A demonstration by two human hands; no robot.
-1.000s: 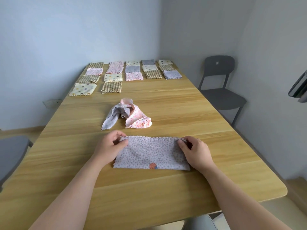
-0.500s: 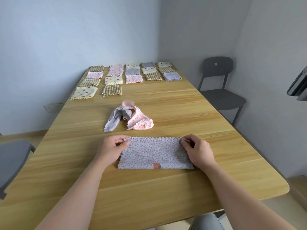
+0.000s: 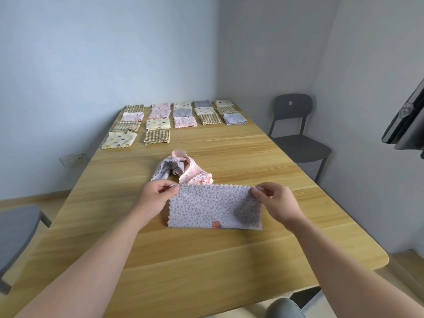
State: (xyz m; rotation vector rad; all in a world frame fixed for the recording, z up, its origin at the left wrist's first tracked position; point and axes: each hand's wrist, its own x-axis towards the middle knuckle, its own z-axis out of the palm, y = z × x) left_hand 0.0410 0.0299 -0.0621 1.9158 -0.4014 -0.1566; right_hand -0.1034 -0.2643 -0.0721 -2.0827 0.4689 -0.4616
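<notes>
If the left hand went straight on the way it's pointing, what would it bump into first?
Probably the crumpled cloths, grey and pink, lying just beyond it. The left hand pinches a corner of the grey spotted cloth; height is hard to judge.

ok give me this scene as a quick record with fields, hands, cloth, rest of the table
work: folding small cloths
in hand: grey dotted cloth, orange patch at its near edge
left hand: pinches the far left corner
right hand: pinches the far right corner
cloth state: far edge lifted, near edge looks to rest on the table
waiting: crumpled pile, one grey and one pink, just behind
done: folded cloths in rows at the far end
around: grey chair on the right
</notes>
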